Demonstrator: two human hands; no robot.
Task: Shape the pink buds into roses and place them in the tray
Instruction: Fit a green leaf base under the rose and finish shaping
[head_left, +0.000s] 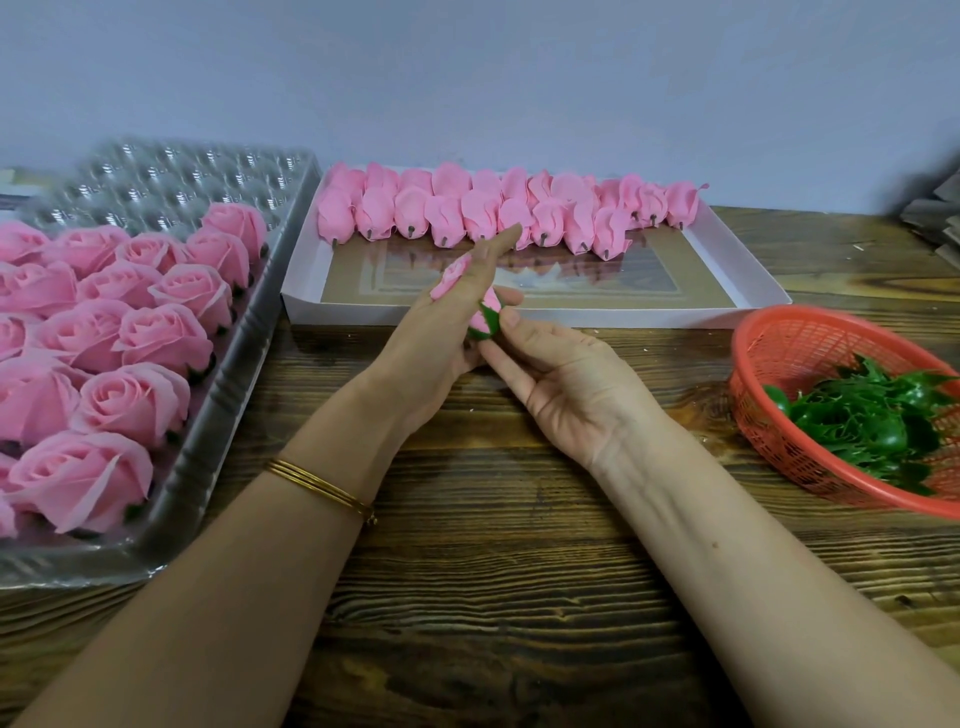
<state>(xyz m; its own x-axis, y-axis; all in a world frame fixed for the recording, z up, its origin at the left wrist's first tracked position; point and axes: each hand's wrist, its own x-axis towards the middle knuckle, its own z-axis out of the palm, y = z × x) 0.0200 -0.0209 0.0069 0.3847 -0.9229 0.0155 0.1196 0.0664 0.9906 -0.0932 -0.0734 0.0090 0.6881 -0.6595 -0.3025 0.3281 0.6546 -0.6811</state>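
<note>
At the centre of the frame, both hands meet on one pink bud (489, 304), just in front of the near wall of the white box (363, 312). The left hand (441, 332) wraps it, lower fingers curled round the petals while the index finger sticks out straight; a petal shows past its knuckles. The right hand (561, 379) pinches the green calyx (488, 321) at the base between thumb and forefinger. To shape it well, I judge the right pinch should hold the base steady while the left fingers ease the outer petals outward, lightly, since they look thin and likely to crease. Finished roses (130, 400) fill the clear tray (228, 415) at the left; unfilled cups lie toward the upper left.
</note>
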